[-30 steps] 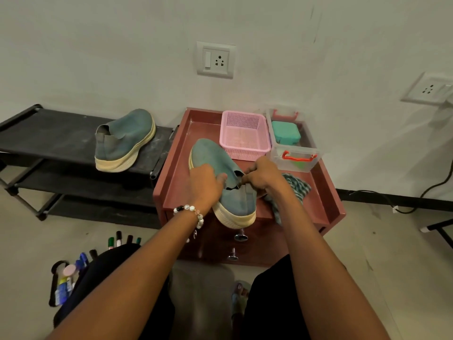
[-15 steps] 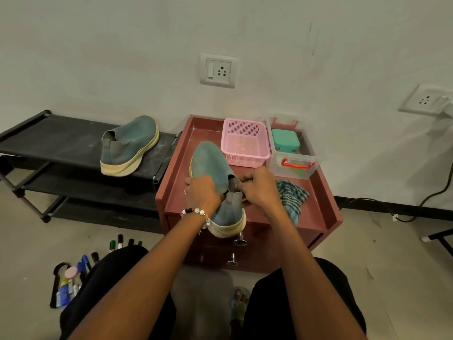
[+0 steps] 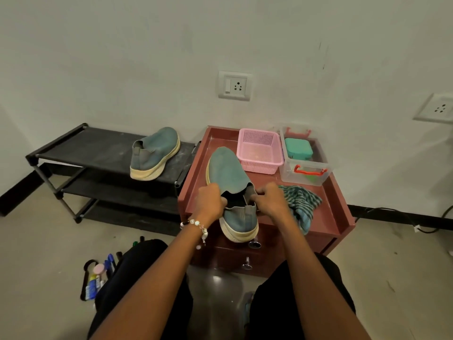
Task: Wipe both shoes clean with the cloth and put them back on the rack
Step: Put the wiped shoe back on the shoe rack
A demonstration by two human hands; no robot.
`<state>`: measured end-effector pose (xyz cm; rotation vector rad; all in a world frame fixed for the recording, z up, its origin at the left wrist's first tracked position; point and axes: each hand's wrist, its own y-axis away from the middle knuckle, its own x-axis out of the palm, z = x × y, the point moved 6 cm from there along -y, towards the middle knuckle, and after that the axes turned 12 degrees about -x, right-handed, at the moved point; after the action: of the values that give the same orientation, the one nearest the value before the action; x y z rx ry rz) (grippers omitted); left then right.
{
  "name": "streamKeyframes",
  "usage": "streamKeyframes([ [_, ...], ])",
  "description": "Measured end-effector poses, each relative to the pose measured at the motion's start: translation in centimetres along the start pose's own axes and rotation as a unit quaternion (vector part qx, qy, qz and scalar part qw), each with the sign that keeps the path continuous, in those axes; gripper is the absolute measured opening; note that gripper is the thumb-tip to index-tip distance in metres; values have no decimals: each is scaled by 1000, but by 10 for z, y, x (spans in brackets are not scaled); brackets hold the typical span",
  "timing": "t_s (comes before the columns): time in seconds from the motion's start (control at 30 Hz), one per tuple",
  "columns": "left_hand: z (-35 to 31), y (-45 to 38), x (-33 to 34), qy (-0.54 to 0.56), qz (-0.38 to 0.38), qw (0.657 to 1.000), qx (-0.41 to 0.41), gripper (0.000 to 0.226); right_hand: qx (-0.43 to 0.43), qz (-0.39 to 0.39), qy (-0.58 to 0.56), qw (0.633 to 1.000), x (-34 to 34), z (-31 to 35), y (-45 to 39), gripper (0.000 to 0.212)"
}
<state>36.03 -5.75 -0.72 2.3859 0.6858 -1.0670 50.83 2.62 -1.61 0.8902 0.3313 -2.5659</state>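
Observation:
A teal slip-on shoe [image 3: 228,175] with a cream sole lies on the red cabinet top [image 3: 328,214], its heel over the front edge. My left hand [image 3: 210,201] grips the left side of its opening. My right hand [image 3: 269,202] pinches the right side of the collar. A striped green cloth [image 3: 302,202] lies crumpled just right of my right hand, held by neither hand. The second teal shoe [image 3: 154,153] stands on the top shelf of the black shoe rack [image 3: 81,148] at the left.
A pink basket [image 3: 259,150] and a clear box [image 3: 304,163] with a red handle and a teal case inside stand at the cabinet's back. Markers and small items [image 3: 98,276] lie on the floor at lower left. A cable [image 3: 392,217] runs along the right wall.
The view has tilted up a little. Both hands have shifted on the shoe's opening and pulled it wider; the shoe stays on the cabinet.

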Motion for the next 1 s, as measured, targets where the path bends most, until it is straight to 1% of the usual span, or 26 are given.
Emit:
streamKeyframes([
  [0.07,12,2,-9,67,-2,998,-16,18,-26,-23,29,999,0,13,10,30],
  [0.17,20,7,-32,117,-17,993,23,30,-71,-91,33,993,-7,40,27,40],
  [0.2,20,11,-44,118,-31,992,40,35,-84,-110,25,990,-9,51,30,38],
  [0.27,21,16,-76,134,-73,987,55,36,-105,-132,6,986,-7,74,28,30],
  [0.33,25,20,-113,184,-129,974,37,34,-130,-141,-40,981,4,102,19,33],
  [0.37,31,16,-131,204,-157,966,16,36,-144,-142,-59,978,11,118,14,35],
  [0.43,47,8,-164,214,-201,955,-36,47,-165,-131,-53,976,31,154,2,32],
  [0.5,68,-7,-190,214,-219,947,-94,58,-172,-119,-36,977,54,190,-8,28],
  [0.53,80,-17,-202,220,-227,942,-112,57,-170,-112,-40,978,68,204,-16,27],
  [0.6,109,-41,-227,228,-248,932,-131,45,-152,-94,-58,982,102,224,-39,28],
  [0.77,174,-110,-265,257,-260,917,-160,33,-87,-2,-187,979,201,250,-96,41],
  [0.83,194,-143,-270,250,-269,915,-165,36,-60,26,-253,965,237,251,-115,33],
  [0.87,202,-159,-269,245,-269,916,-167,40,-48,38,-295,953,254,250,-122,25],
  [0.9,211,-177,-266,238,-265,919,-170,44,-38,46,-337,940,268,249,-129,23],
  [0.93,219,-194,-263,232,-261,921,-174,45,-32,51,-364,930,282,246,-136,27],
  [1.0,234,-223,-252,224,-249,924,-184,47,-33,57,-363,930,305,238,-147,35],
])
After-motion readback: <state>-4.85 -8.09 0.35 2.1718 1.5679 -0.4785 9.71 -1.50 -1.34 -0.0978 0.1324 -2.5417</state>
